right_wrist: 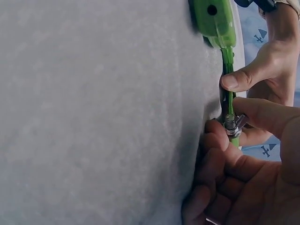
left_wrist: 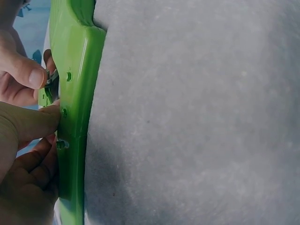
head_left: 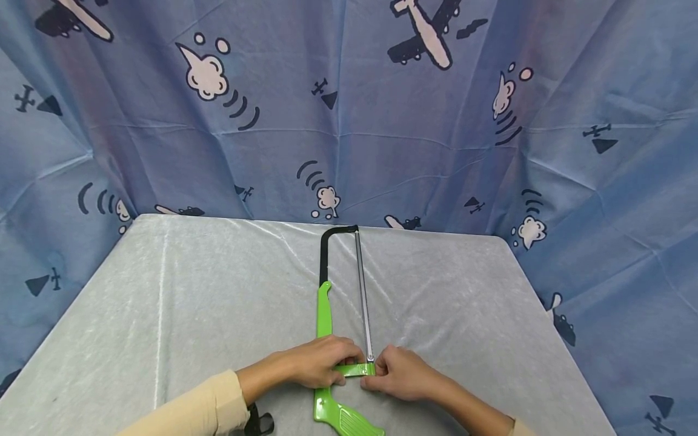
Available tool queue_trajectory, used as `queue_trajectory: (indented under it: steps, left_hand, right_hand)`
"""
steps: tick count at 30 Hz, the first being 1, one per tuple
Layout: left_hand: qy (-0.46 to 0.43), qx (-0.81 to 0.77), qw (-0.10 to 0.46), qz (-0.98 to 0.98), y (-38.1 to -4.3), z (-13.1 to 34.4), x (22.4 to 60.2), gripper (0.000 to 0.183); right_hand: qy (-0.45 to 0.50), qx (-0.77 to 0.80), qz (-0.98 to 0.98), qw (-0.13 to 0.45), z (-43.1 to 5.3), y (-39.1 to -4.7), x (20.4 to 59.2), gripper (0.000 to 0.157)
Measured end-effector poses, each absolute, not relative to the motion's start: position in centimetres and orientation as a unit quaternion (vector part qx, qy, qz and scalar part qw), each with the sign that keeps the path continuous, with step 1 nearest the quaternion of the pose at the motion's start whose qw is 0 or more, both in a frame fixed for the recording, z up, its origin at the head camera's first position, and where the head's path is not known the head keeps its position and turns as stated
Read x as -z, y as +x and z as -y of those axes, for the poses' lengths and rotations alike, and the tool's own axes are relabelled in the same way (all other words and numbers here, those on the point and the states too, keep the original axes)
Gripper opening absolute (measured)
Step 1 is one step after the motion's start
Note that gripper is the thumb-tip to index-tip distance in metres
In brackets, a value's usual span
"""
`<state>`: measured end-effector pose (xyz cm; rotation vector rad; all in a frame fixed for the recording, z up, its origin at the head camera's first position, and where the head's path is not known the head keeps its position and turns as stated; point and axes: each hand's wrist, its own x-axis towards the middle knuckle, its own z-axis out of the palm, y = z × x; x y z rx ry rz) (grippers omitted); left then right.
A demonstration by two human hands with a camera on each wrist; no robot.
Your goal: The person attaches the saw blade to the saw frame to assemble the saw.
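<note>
A hacksaw with a green handle and a black bowed front frame lies on the table, its tip pointing away from me. Its silver blade runs along the right side, down to a short green crossbar. My left hand pinches that crossbar between thumb and fingers. At the crossbar's outer end, my right hand has thumb and fingers on a metal wing nut with a threaded bolt, seen in the right wrist view. In the left wrist view the green frame partly hides both hands' fingertips.
A pale grey velvety cloth covers the table. Behind it hangs a blue curtain printed with planes and clouds. A black strap or device sits at the left wrist, by the beige sleeve.
</note>
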<state>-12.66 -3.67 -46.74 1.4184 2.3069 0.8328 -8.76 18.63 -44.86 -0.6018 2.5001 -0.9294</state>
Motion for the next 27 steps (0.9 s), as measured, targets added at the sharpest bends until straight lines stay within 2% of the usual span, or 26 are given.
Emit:
queue_trajectory:
  steps: [14,21,27]
  left_hand:
    - [0.488,-0.291,0.156,-0.808,-12.6,3.6,46.7,0.034]
    - [0.482,-0.291,0.162,-0.81,-12.5,3.6,46.8,0.034]
    - [0.484,-0.291,0.158,-0.81,-12.6,3.6,46.8,0.035]
  right_hand:
    - [-0.24,0.367,-0.863,0.25,-19.7,-9.2,45.1,0.04]
    - [-0.262,0.426,-0.805,0.32,-20.6,-9.9,45.5,0.028]
    - [-0.289,0.449,-0.775,0.339,-21.0,-10.2,45.6,0.022]
